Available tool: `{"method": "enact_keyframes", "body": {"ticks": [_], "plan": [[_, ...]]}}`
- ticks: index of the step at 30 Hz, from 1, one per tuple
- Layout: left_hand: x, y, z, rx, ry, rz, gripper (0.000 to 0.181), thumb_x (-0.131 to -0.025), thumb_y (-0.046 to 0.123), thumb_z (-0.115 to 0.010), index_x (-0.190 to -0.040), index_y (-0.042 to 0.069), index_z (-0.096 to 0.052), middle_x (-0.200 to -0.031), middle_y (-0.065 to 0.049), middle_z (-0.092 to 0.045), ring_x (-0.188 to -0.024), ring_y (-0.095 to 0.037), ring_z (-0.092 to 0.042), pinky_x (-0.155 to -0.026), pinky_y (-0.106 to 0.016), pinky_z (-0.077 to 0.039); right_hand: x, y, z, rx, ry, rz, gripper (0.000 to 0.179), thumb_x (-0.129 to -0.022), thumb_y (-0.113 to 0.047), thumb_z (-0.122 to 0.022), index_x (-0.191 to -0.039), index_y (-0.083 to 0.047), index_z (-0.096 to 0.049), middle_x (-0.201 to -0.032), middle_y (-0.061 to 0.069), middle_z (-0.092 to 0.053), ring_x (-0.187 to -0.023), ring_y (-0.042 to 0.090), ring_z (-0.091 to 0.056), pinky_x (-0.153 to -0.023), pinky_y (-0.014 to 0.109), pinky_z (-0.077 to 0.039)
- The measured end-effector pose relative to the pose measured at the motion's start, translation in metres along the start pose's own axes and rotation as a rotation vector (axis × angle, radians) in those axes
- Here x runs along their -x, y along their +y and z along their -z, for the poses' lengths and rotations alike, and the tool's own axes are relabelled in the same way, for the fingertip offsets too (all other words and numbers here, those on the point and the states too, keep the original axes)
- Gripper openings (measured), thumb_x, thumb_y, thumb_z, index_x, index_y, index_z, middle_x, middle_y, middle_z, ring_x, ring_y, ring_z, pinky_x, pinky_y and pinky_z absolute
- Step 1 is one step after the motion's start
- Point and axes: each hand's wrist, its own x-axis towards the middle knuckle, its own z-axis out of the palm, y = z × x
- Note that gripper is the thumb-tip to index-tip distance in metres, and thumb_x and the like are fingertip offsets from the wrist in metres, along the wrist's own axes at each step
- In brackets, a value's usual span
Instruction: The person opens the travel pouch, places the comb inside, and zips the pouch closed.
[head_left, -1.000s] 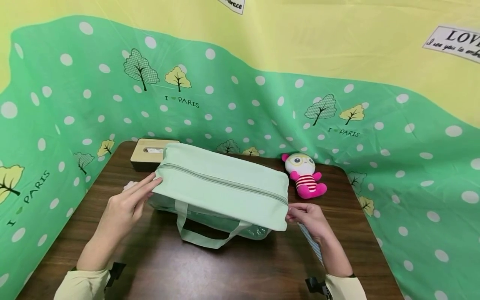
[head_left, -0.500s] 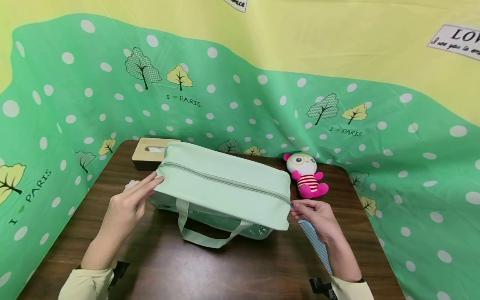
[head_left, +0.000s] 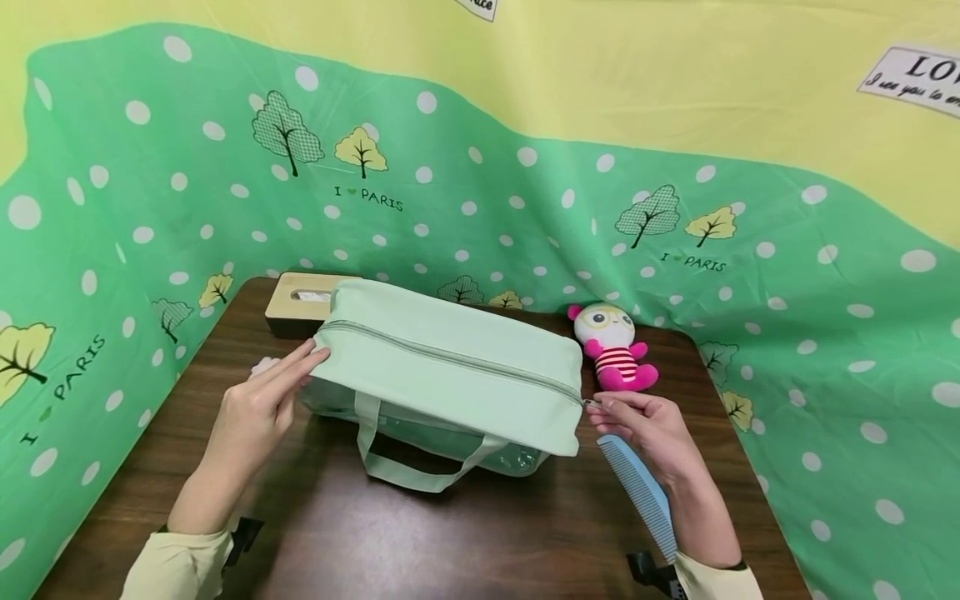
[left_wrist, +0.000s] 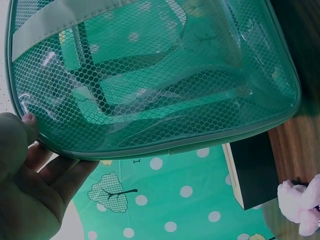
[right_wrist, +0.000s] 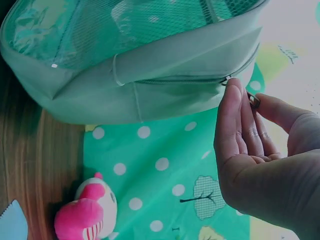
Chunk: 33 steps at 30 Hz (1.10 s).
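Observation:
A mint-green bag (head_left: pixel 442 354) with see-through mesh sides and a strap handle (head_left: pixel 408 479) stands on the table. Its zipper (head_left: pixel 450 356) runs along the top and looks closed. At the bag's left upper corner my left hand (head_left: pixel 258 408) holds the edge; in the left wrist view the thumb (left_wrist: pixel 29 120) lies on the mesh side and the other fingers sit behind the rim. Off the bag's right end my right hand (head_left: pixel 648 433) pinches the zipper pull (right_wrist: pixel 254 101) between thumb and fingers, close to the slider.
A blue comb (head_left: pixel 641 492) lies on the table (head_left: pixel 360 550), partly under the right forearm. Behind it sits a pink-and-white plush toy (head_left: pixel 615 354). A tissue box (head_left: pixel 288 308) stands at the back left, and a pink fluffy thing (left_wrist: pixel 300 205) lies near the left hand.
My right hand has moved rightward with the zipper pull, a little away from the bag's end, uncovering more of the comb. The left hand has stayed at its corner.

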Motion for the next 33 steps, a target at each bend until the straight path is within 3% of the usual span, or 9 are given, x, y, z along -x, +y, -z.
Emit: {"method": "enact_keyframes", "body": {"ticks": [6,17,21,24,33], "plan": [[0.0,0.0,0.0,-0.004,0.002,0.005,0.06,-0.072,-0.022,-0.077,-0.124,0.008,-0.076,-0.124,-0.015,-0.073,-0.08,-0.033,-0.075,-0.06,-0.047,-0.054,0.001,-0.006,-0.002,-0.05,-0.043,0.032,0.033,-0.103,0.004,-0.056,-0.101,-0.016,-0.082,-0.096,0.004,-0.08,-0.083,0.014,-0.078,-0.076,0.03,-0.06],[-0.001,0.001,0.0,0.0,0.004,0.013,0.059,-0.073,-0.021,-0.077,-0.124,0.008,-0.076,-0.124,-0.014,-0.074,-0.085,-0.034,-0.076,-0.067,-0.053,-0.055,0.001,-0.017,-0.011,-0.092,-0.082,0.062,0.035,-0.104,0.005,-0.053,-0.102,-0.015,-0.082,-0.096,0.005,-0.08,-0.083,0.013,-0.077,-0.076,0.029,-0.06],[-0.001,0.001,-0.001,-0.006,0.008,0.002,0.059,-0.072,-0.021,-0.078,-0.124,0.008,-0.076,-0.123,-0.015,-0.074,-0.085,-0.034,-0.076,-0.058,-0.043,-0.053,-0.001,-0.023,-0.017,-0.114,-0.121,0.097,0.035,-0.104,0.006,-0.052,-0.104,-0.012,-0.082,-0.097,0.006,-0.08,-0.084,0.014,-0.077,-0.078,0.03,-0.06],[-0.001,0.0,-0.001,-0.004,0.006,-0.009,0.058,-0.073,-0.02,-0.077,-0.124,0.007,-0.075,-0.123,-0.016,-0.074,-0.082,-0.035,-0.075,-0.048,-0.035,-0.044,-0.003,-0.026,-0.021,-0.126,-0.147,0.114,0.033,-0.103,0.007,-0.052,-0.105,-0.009,-0.081,-0.098,0.007,-0.08,-0.085,0.014,-0.078,-0.079,0.03,-0.06],[0.0,0.0,-0.001,0.008,0.002,0.0,0.053,-0.078,-0.016,-0.076,-0.125,0.008,-0.075,-0.123,-0.016,-0.073,-0.084,-0.036,-0.075,-0.044,-0.031,-0.038,-0.009,-0.032,-0.033,-0.111,-0.178,0.132,0.032,-0.102,0.009,-0.052,-0.105,-0.008,-0.079,-0.096,0.008,-0.08,-0.085,0.015,-0.078,-0.077,0.029,-0.06]]}}
